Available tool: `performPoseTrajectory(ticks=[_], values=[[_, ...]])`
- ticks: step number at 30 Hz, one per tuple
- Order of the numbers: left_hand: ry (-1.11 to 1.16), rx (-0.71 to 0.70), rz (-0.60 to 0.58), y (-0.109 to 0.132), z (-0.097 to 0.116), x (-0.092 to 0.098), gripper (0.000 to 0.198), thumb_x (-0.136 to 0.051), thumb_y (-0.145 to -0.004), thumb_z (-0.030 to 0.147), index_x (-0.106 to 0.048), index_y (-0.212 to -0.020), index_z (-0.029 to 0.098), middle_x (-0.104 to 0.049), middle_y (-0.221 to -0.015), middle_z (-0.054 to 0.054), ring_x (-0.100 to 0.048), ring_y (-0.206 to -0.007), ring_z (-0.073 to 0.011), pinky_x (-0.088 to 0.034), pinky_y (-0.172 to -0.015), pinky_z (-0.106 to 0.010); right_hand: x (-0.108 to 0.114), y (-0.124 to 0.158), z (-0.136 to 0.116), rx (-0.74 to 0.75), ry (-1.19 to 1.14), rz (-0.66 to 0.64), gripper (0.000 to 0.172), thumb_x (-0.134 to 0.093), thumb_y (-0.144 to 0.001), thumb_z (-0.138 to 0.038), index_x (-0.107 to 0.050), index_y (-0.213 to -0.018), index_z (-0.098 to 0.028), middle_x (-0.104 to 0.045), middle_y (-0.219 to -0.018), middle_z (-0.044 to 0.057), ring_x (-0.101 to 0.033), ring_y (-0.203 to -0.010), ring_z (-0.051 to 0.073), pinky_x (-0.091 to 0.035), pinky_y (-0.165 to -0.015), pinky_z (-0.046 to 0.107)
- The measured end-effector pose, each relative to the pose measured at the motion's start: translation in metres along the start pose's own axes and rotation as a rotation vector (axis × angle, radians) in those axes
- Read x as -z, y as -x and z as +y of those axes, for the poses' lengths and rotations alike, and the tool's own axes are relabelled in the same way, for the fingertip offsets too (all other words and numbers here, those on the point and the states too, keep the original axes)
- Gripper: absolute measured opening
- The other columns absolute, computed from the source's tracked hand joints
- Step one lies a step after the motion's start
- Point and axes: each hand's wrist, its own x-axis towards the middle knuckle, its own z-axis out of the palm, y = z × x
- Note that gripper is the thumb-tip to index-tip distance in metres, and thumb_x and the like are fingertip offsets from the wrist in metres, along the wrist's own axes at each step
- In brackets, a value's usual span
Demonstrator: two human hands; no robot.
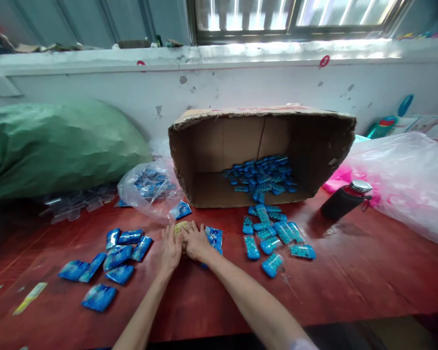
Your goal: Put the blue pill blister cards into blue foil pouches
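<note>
Near the middle of the red table, my left hand [172, 247] and my right hand [197, 241] come together around a small yellowish piece [181, 226]. Its kind is hard to tell, since the fingers cover most of it. My left fingers press along its near left side, and my right fingers curl over it from the right. Beside the right hand lies a flat blue printed packet [214, 237], partly under the wrist. Another blue packet [180, 210] rests just beyond the hands. Several filled blue packets [118, 256] are scattered to the left.
An open cardboard box [211, 190] on its side holds many small blue cases [263, 175]; several clear-topped blue cases [271, 264] lie before it. Nearby are a clear bag of blue packets [149, 187], green sack [62, 146], dark-sleeved bottle [345, 199] and plastic bag [409, 180].
</note>
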Motion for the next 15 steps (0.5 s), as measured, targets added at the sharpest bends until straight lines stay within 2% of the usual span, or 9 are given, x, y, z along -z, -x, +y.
performPoseTrajectory(ticks=[2,4,7,9,12,15], values=[[-0.024,0.004,-0.029,-0.005,-0.006,-0.014,0.046,-0.037,-0.079,0.04,-0.05,-0.117,0.017,-0.047,-0.129,-0.014,-0.028,-0.126,-0.0299,-0.018,-0.1,-0.056,-0.001,-0.002,0.004,0.02,0.015,-0.01,0.046,-0.045,-0.082,-0.024,-0.038,-0.127,-0.017,-0.039,-0.134,0.012,-0.03,-0.123,0.03,-0.024,-0.096,0.052],[-0.04,-0.004,-0.04,-0.003,-0.01,-0.018,0.046,-0.038,-0.079,0.041,-0.05,-0.116,0.017,-0.046,-0.13,-0.015,-0.027,-0.126,-0.0309,-0.017,-0.1,-0.057,0.005,0.009,0.012,0.031,0.036,-0.01,0.047,-0.048,-0.081,-0.025,-0.039,-0.126,-0.021,-0.038,-0.135,0.009,-0.031,-0.123,0.028,-0.026,-0.095,0.049],[-0.037,-0.022,-0.023,0.01,-0.011,-0.012,0.049,-0.036,-0.08,0.04,-0.044,-0.122,0.015,-0.041,-0.133,-0.014,-0.023,-0.129,-0.0273,-0.017,-0.102,-0.051,0.022,0.042,0.028,0.007,0.069,0.022,0.042,-0.051,-0.081,-0.031,-0.044,-0.122,-0.027,-0.043,-0.13,0.005,-0.033,-0.119,0.025,-0.029,-0.092,0.041],[-0.025,-0.038,0.039,0.024,-0.008,-0.005,0.049,-0.036,-0.081,0.039,-0.041,-0.124,0.015,-0.041,-0.133,-0.013,-0.024,-0.128,-0.0254,-0.019,-0.103,-0.047,0.028,0.066,0.037,-0.046,0.098,0.054,0.033,-0.053,-0.081,-0.032,-0.052,-0.113,-0.026,-0.05,-0.121,0.006,-0.041,-0.109,0.024,-0.033,-0.085,0.037],[0.016,-0.072,0.167,0.049,0.004,0.003,0.045,-0.041,-0.079,0.036,-0.045,-0.119,0.016,-0.048,-0.125,-0.013,-0.035,-0.122,-0.025,-0.026,-0.101,-0.044,0.021,0.094,0.043,-0.125,0.138,0.096,0.018,-0.054,-0.081,-0.028,-0.061,-0.098,-0.026,-0.059,-0.101,0.006,-0.047,-0.09,0.022,-0.034,-0.073,0.033],[0.12,-0.041,0.171,0.074,0.019,0.005,0.039,-0.046,-0.077,0.035,-0.051,-0.11,0.016,-0.055,-0.114,-0.013,-0.047,-0.11,-0.0247,-0.034,-0.095,-0.041,0.006,0.105,0.041,-0.175,0.163,0.157,0.015,-0.05,-0.084,-0.025,-0.064,-0.089,-0.025,-0.06,-0.087,0.005,-0.047,-0.082,0.02,-0.032,-0.069,0.031]])
